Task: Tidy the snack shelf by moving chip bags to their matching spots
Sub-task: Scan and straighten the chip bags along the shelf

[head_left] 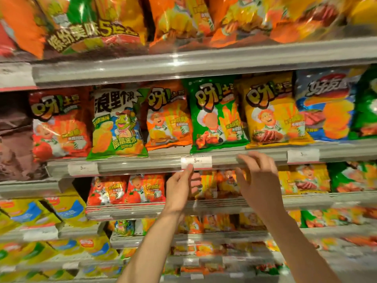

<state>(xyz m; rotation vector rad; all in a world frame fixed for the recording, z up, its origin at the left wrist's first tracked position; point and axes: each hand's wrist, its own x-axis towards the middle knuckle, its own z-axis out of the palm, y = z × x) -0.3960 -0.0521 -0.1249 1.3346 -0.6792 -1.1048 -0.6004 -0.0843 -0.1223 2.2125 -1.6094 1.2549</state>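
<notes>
On the middle shelf (142, 163) a row of chip bags stands upright: a red bag (59, 125), a white-and-green frog bag (117, 123), an orange bag (168, 119), a green bag (216, 115) and a yellow bag (273, 111). My left hand (182, 188) is raised just under the shelf's front rail, thumb tip touching the white price tag (196, 161), fingers curled with nothing in them. My right hand (258, 180) is beside it, fingers spread, fingertips on the rail below the green and yellow bags. Neither hand holds a bag.
A blue bag (326, 107) and another green bag (367, 107) continue the row to the right. Larger orange bags (183, 19) fill the shelf above. Lower shelves hold small red bags (126, 188), yellow-blue bags (61, 209) and more mixed bags.
</notes>
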